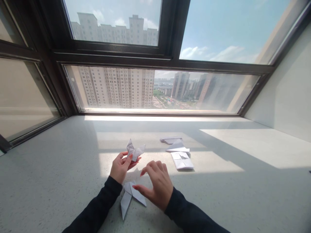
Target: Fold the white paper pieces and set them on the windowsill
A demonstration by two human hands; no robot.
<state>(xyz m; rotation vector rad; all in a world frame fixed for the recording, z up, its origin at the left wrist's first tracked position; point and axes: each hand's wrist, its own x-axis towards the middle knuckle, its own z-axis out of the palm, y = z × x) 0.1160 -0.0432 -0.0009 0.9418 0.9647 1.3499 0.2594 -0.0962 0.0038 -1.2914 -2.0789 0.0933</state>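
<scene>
Between the thumb and fingers of my left hand (122,165) is a small white origami figure (135,152) with two pointed tips standing up. My right hand (157,184) hovers just to the right, thumb and fingers apart, with nothing between them. Below my hands, a second folded white paper piece (126,200) with two long pointed legs lies on the pale windowsill (206,200). My right thumb overlaps its upper edge in view; whether they touch I cannot tell.
Right of centre on the sill lie a flat folded paper (171,139), a pointed folded paper (178,147) and a square folded paper (182,160), close together. A dark-framed window (165,63) rises behind the sill, and a white wall (289,90) bounds the right side.
</scene>
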